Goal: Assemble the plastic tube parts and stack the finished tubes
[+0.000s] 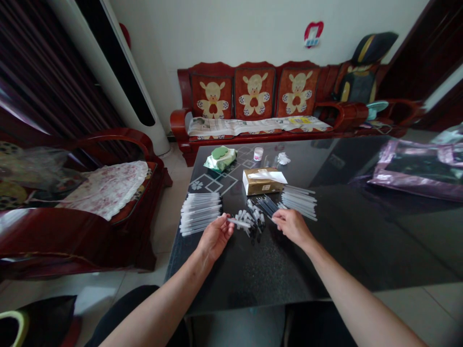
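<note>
**A:** Head view: at a dark desk (325, 250), the left hand (216, 236) has its grip closed on a white tube (239, 222), held level and pointing to 3 o'clock, toward the right hand (292, 226).

**B:** And the right?

**A:** Fingers curled beside the dark rods (266, 205) at its 10 o'clock; whether its grip pinches one, I cannot tell. Tube stacks (200, 212) at the left hand's 11 o'clock and small caps (249, 217) between the hands lie sorted, likely for easy reach.
</note>
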{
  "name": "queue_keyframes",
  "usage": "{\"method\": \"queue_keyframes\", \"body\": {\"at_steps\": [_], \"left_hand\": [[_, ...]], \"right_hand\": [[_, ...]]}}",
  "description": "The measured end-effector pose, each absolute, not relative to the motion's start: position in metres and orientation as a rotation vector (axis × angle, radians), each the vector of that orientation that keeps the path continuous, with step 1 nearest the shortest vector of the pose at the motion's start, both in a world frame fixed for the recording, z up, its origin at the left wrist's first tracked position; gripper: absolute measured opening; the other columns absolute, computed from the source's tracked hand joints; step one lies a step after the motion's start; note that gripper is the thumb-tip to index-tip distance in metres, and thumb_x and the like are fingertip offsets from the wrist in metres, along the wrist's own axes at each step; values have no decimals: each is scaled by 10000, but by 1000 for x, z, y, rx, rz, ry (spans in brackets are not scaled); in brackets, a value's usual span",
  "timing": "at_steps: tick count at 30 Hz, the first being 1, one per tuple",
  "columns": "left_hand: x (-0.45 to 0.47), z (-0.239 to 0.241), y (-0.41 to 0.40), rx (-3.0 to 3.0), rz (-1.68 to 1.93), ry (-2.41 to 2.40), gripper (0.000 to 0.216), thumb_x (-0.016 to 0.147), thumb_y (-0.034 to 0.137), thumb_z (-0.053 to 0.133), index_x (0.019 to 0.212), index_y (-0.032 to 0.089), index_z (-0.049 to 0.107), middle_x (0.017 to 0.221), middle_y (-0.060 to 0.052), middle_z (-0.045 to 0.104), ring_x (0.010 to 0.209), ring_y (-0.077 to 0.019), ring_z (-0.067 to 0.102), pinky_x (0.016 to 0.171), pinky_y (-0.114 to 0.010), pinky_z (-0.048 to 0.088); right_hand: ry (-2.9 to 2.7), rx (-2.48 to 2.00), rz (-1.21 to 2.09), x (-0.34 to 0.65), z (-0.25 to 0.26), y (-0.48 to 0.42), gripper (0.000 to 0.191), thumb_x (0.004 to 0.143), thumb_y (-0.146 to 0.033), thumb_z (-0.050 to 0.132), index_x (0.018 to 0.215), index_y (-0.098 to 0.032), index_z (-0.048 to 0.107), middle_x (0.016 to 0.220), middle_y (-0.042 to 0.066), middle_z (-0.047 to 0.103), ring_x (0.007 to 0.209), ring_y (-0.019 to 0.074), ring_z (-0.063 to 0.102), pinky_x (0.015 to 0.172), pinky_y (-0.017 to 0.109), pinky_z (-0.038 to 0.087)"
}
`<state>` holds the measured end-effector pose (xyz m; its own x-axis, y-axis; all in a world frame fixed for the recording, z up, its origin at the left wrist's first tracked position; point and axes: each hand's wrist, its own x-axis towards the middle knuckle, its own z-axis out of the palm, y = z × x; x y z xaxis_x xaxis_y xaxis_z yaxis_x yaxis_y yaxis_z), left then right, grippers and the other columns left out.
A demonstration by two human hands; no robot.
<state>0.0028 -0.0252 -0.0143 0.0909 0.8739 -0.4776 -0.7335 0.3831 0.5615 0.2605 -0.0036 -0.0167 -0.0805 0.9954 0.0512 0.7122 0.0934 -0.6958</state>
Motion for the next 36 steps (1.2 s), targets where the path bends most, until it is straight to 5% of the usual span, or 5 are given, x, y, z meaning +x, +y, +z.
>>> {"method": "queue_keyframes", "body": {"at_steps": [7,16,20,27,36], "left_hand": [[3,-15,-27,286,1244,860,118,886,106,516,852,62,620,694,-87,674,538,-88,628,504,-168,551],[4,-15,-28,356,1268,862,107,874,108,530,860,63,626,733,-106,687,558,-94,631,524,-174,551],[4,-15,-27,377,1287,856,114,881,104,514,871,63,621,728,-105,687,561,-94,631,524,-174,548],[4,-15,-26,388,1308,877,96,871,93,519,888,69,611,761,-117,699,568,-95,638,543,-180,551],[6,-16,-28,417,1310,865,69,832,120,591,882,77,613,751,-105,697,578,-104,639,553,-192,552]], "right_hand": [[-2174,-1816,330,230,-20,-11,164,834,-299,552,793,-220,689,799,43,722,792,184,660,661,247,399],[-2287,-1849,243,228,-23,-11,112,813,-290,580,762,-212,642,758,51,698,760,202,652,634,266,389],[-2128,-1719,380,231,-19,-11,76,795,-235,572,738,-197,603,676,31,664,663,177,635,618,267,416],[-1600,-1225,1171,220,-9,-28,159,779,-307,614,840,-160,606,648,12,653,554,152,645,529,253,513],[-1549,-1139,1227,209,-7,-37,192,731,-297,690,846,-144,662,643,23,675,545,136,636,543,245,531]]}}
